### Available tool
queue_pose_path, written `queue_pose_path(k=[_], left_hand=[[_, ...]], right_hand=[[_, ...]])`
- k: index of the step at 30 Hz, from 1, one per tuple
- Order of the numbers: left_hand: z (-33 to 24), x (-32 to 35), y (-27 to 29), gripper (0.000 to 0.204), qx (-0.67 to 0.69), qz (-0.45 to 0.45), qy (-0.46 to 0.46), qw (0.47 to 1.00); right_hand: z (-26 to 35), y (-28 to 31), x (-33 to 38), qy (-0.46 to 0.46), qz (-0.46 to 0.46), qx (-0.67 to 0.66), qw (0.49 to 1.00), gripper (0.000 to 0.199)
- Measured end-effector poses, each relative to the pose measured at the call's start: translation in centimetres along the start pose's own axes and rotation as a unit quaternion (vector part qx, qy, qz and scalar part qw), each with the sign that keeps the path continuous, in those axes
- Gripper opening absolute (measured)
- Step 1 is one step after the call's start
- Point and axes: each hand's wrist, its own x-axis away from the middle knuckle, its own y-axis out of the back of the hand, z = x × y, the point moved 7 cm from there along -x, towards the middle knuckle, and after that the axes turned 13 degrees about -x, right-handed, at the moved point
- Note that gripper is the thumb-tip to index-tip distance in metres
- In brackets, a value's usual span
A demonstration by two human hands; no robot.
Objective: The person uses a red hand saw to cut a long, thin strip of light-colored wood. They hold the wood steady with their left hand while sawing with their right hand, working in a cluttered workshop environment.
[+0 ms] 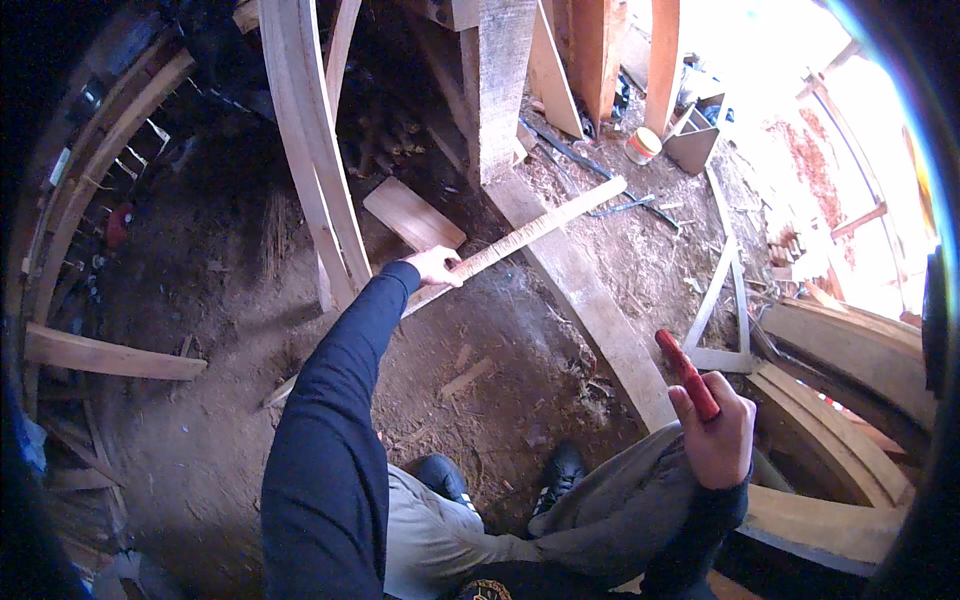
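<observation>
My left hand (436,267) reaches forward, its fingers closed around a long, narrow wooden strip (540,228). The strip slants up to the right, its far end lying over a long plank (590,305) on the ground. Just beyond that hand, a short flat board (414,213) rests on the dirt. Above my knee at the right, my right hand (722,430) is wrapped around a red, stick-shaped tool (687,374) that points up and left. Its lower part is hidden in my fist, and its exact kind cannot be made out.
Tall curved timbers (312,140) and an upright post (503,85) stand ahead. A small tub (643,146) sits near a grey box (693,138). A triangular wooden frame (735,290) and curved planks (820,420) lie at the right. Another timber (115,354) juts in from the left.
</observation>
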Motion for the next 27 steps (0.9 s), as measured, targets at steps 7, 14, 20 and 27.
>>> queue_pose_path(k=[7,14,20,27], left_hand=[[-4.3,1.8,0.0,0.082,-0.046,0.029,0.059,0.997],[-3.8,1.6,0.8,0.068,-0.047,-0.026,0.051,0.997],[-5.6,1.7,2.9,0.04,-0.125,-0.089,-0.039,0.987],[-12.2,5.9,7.3,0.033,0.12,0.152,-0.107,0.975]], right_hand=[[-0.1,-0.1,0.2,0.008,0.014,0.019,1.0,0.03],[0.5,-0.6,0.0,0.026,0.04,0.018,0.999,0.033],[-0.3,-0.4,-0.7,0.03,0.035,0.008,0.999,0.034],[-1.8,0.3,-1.4,-0.002,-0.006,-0.055,0.998,0.036]])
